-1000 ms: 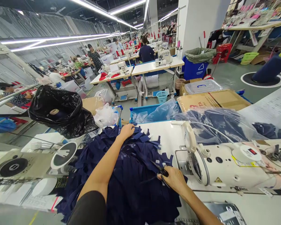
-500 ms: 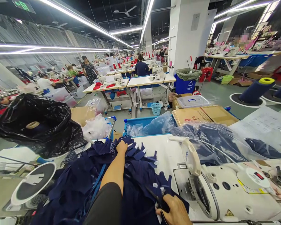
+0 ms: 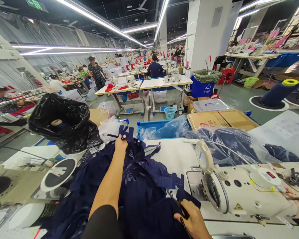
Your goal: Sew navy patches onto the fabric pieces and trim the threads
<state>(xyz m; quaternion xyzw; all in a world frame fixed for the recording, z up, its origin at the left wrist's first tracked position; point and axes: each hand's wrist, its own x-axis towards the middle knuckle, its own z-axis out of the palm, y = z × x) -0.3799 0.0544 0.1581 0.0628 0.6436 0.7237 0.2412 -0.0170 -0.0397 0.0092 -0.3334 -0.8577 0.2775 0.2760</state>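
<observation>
A large heap of navy fabric (image 3: 139, 192) with many strips along its edge covers the worktable in front of me. At its far end, my left hand (image 3: 121, 143) is closed on some of the navy strips, which stick up past the fingers. Low on the right, my right hand (image 3: 191, 215) is wrapped round the handles of black scissors (image 3: 181, 209). Their blades point up and left over the fabric, close to a small white tag (image 3: 172, 192). I cannot make out whether the blades touch the cloth.
To the right stands a white sewing machine (image 3: 249, 189), with plastic-wrapped navy cloth (image 3: 229, 144) behind it. A black plastic bag (image 3: 64, 113) and a round thread stand (image 3: 58, 174) are on the left. Beyond the table edge is a blue-framed bin (image 3: 161, 129). Several people work farther off.
My left hand has moved left and slightly farther out, raising strips of fabric. The strips along the heap's right edge lie differently. My right hand has shifted slightly right, still with the scissors.
</observation>
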